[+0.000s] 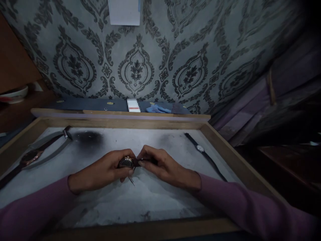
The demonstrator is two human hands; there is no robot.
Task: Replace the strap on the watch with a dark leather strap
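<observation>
Near the middle of a wooden-framed white tray [110, 204], my left hand [105, 170] is closed around a round gold-toned watch [126, 162]. A thin pointed metal tool [131, 181] sticks out below my left fingers. My right hand [165, 167] pinches the dark strap [140, 162] on the right side of that watch, thumb and forefinger pressed together. The two hands almost touch. The fingers hide part of the strap and most of the tool.
At the tray's left lies a large watch [31, 156] with a dark strap; at the right, a slim watch [200, 148] with a black strap. Beyond the raised back rim are a blue cloth [159, 108] and a small white item [133, 105].
</observation>
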